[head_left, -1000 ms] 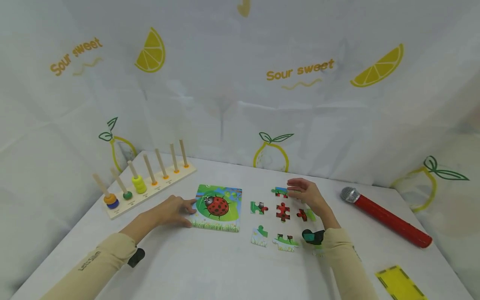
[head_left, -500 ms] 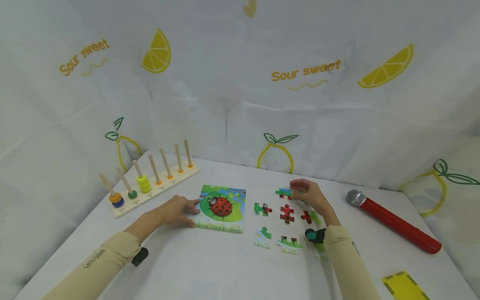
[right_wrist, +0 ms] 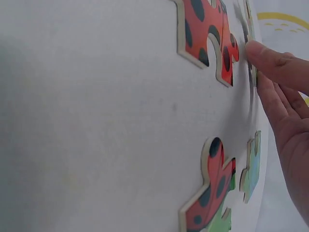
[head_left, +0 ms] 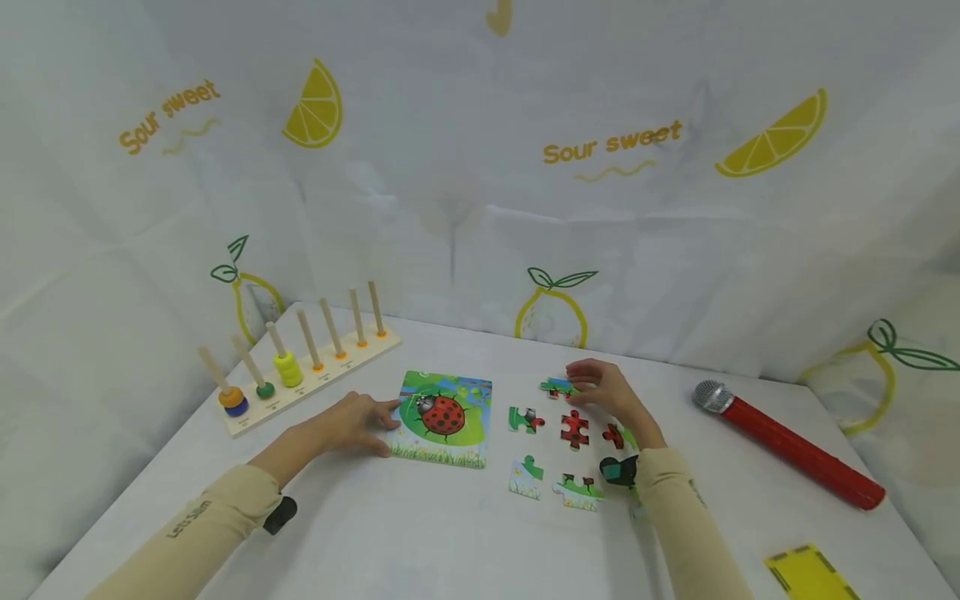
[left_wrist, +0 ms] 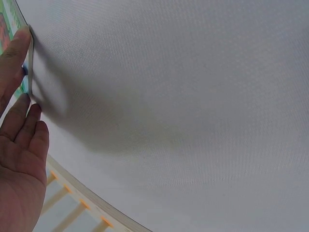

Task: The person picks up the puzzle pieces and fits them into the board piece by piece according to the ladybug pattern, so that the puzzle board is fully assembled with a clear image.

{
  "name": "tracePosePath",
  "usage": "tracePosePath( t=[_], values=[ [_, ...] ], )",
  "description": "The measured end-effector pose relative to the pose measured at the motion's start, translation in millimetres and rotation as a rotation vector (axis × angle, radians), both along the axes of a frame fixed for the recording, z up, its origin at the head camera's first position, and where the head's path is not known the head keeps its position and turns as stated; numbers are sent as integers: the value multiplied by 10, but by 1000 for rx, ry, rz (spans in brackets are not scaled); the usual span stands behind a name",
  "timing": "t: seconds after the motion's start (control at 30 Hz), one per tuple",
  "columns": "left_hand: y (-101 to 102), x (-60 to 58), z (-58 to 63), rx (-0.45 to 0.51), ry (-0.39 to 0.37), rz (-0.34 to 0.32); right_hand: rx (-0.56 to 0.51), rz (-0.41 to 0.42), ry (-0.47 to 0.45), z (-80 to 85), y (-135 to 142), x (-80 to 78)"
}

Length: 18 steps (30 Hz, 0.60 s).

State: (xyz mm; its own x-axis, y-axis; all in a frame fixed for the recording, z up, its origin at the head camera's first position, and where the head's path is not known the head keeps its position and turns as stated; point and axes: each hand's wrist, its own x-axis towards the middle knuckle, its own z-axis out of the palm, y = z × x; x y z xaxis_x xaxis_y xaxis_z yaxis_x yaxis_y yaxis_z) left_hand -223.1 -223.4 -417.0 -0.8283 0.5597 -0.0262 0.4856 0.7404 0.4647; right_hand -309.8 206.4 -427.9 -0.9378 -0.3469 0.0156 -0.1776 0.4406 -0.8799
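A square picture board point(head_left: 471, 433) printed with a ladybug lies flat at the centre left. My left hand point(head_left: 352, 423) rests at its left side, thumb and fingertips point(left_wrist: 21, 36) against the board's edge. To the right, several loose jigsaw pieces lie in spaced rows. My right hand point(head_left: 609, 392) pinches the top middle puzzle piece point(head_left: 555, 387), blue and green, between thumb and fingers. Just nearer lies a red spotted centre piece point(head_left: 575, 429). Another blue-green piece point(right_wrist: 251, 166), hidden behind the hand in the head view, shows beside the fingers in the right wrist view.
A wooden peg rack point(head_left: 303, 388) with coloured rings stands at the back left. On the right lies a red toy microphone point(head_left: 798, 452), with a yellow card point(head_left: 810, 573) nearer the front. White cloth with lemon prints hangs behind the table.
The right hand has shifted a little to the left, and the top middle puzzle piece has moved left with it. The left hand stays at the ladybug board. The head view swung slightly left.
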Motion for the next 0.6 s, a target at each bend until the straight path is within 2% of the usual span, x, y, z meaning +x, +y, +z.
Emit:
tracePosePath(
  t=[0.13,0.4,0.6],
  values=[
    [1,3,1,-2,2,1,-27,23,6,-9,-42,-2],
    [13,14,12,4,-1,3,25,28,37,-9,-60,40],
    [11,20,4,21,-6,19,31,-1,42,-4,-82,36]
  ],
)
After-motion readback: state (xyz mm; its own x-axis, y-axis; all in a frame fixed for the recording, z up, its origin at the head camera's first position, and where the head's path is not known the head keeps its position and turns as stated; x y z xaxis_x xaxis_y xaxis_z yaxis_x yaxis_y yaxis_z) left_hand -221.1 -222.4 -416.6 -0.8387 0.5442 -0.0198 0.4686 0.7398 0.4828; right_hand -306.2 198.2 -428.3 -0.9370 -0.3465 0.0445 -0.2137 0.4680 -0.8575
